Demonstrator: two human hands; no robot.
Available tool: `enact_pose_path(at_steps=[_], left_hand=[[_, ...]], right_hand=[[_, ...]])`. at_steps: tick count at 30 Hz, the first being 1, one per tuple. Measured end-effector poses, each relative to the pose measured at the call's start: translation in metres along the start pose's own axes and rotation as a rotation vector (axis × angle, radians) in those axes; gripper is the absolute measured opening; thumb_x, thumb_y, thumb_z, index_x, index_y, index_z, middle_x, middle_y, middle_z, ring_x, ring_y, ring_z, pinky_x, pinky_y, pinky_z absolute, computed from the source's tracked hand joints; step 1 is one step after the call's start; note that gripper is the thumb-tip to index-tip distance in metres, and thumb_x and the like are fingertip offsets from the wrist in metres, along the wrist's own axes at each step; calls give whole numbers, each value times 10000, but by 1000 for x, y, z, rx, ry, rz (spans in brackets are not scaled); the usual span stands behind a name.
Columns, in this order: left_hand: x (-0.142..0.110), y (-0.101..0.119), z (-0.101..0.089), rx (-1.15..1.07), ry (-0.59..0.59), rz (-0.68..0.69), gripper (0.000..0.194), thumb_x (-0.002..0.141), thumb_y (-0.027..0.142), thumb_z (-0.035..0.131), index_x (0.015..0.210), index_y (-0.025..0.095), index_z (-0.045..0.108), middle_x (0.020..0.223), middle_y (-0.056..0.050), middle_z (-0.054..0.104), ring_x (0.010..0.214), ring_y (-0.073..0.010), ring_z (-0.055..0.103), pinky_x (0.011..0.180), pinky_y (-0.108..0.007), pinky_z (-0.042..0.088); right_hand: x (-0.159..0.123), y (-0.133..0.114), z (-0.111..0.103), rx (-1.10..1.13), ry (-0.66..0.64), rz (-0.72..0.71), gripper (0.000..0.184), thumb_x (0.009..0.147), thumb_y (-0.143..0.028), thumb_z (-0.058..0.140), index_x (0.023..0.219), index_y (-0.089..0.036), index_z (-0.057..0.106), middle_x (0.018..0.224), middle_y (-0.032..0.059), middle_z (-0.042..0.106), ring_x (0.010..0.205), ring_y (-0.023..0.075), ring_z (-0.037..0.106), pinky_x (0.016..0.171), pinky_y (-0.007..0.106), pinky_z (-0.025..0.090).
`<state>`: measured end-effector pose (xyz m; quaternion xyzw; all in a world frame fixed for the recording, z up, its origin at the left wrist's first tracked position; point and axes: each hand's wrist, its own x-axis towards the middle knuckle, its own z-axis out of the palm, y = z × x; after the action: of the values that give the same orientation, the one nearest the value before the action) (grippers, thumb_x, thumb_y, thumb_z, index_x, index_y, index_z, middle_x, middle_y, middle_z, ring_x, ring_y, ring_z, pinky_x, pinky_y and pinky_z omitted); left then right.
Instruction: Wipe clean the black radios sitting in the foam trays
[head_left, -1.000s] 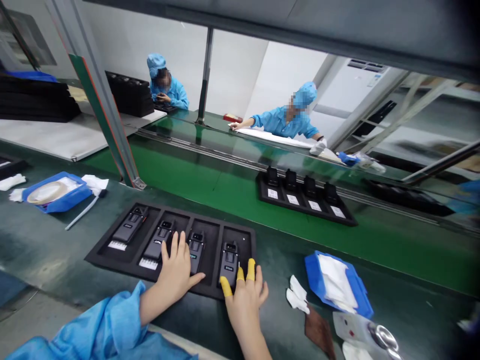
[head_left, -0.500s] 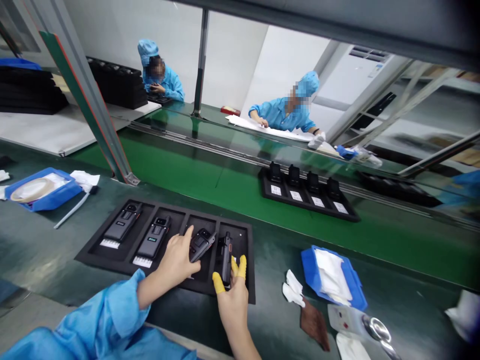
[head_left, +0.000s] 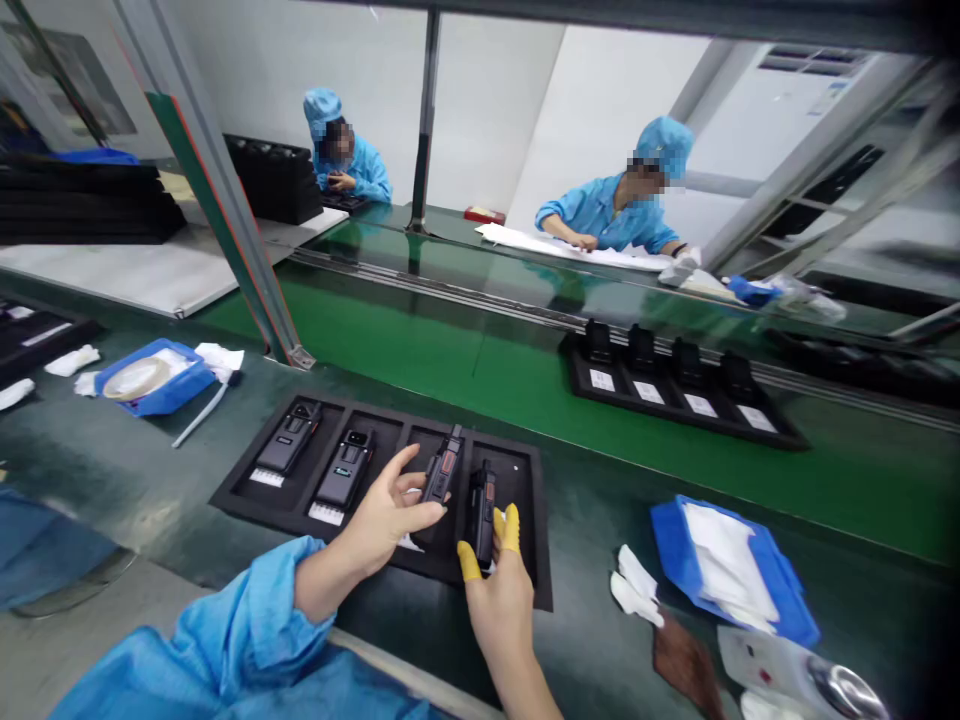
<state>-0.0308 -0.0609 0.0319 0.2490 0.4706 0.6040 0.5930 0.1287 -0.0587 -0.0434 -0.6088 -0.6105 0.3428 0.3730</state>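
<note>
My left hand [head_left: 382,518] reaches into the black foam tray [head_left: 270,510], its fingers against a black walkie-talkie [head_left: 442,472] tilted up in the third slot. In the fourth slot, a second black walkie-talkie [head_left: 484,515] stands on its side, gripped by my right hand [head_left: 499,595] between yellow finger cots. Two more walkie-talkies [head_left: 289,438] [head_left: 343,470] lie flat in the first two slots, untouched. Labels show beside them.
A blue tray [head_left: 154,382] holding a tape roll sits left. A blue tray of white wipes [head_left: 720,560] and a brown pad [head_left: 682,665] lie right. Beyond the green belt [head_left: 390,320] stands a labelled tray of upright devices [head_left: 667,385]. Co-workers [head_left: 611,210] [head_left: 345,160] sit opposite.
The third walkie-talkie has turned from lying flat to tilted up, and the fourth now stands on its side. My hands have shifted with them, and the view has swung slightly.
</note>
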Motion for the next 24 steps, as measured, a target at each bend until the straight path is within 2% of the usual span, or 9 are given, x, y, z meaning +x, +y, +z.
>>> enact_pose_path(at_steps=[7, 13, 18, 21, 24], left_hand=[[-2, -1, -5, -21, -36, 33, 988, 506, 261, 892, 1330, 229, 347, 1016, -42, 586, 928, -229, 629, 897, -432, 459], [-1, -3, -11, -35, -67, 72, 967, 510, 235, 890, 1315, 232, 354, 1055, -58, 587, 943, -223, 620, 906, -423, 445], [-1, -4, -12, -52, -103, 107, 975, 505, 216, 889, 1319, 229, 352, 1077, -69, 604, 953, -216, 623, 912, -399, 443], [-3, 1, -10, -66, -61, 79, 967, 476, 214, 899, 1301, 215, 395, 1050, -60, 621, 936, -216, 634, 877, -368, 471], [-3, 9, -12, -113, 36, -30, 820, 481, 235, 899, 1205, 176, 520, 955, -43, 644, 816, -180, 651, 755, -294, 513]], right_hand=[[6, -5, 2, -90, 31, -35, 795, 783, -487, 468, 1427, -55, 294, 1243, 215, 568, 1143, 335, 548, 933, 470, 448], [19, -10, 5, -233, 48, 12, 820, 764, -493, 467, 1420, -29, 305, 1107, 220, 579, 987, 351, 586, 791, 449, 482], [25, -17, 10, -321, 15, -3, 697, 790, -437, 420, 1348, -19, 435, 1112, 244, 577, 916, 350, 606, 748, 443, 472], [27, -19, 6, -247, 20, 25, 656, 786, -376, 410, 1320, 0, 470, 1061, 248, 611, 957, 366, 598, 813, 483, 455], [29, -25, -9, 58, 85, 71, 673, 756, -400, 511, 1344, -78, 459, 1196, 207, 597, 1112, 343, 547, 953, 496, 408]])
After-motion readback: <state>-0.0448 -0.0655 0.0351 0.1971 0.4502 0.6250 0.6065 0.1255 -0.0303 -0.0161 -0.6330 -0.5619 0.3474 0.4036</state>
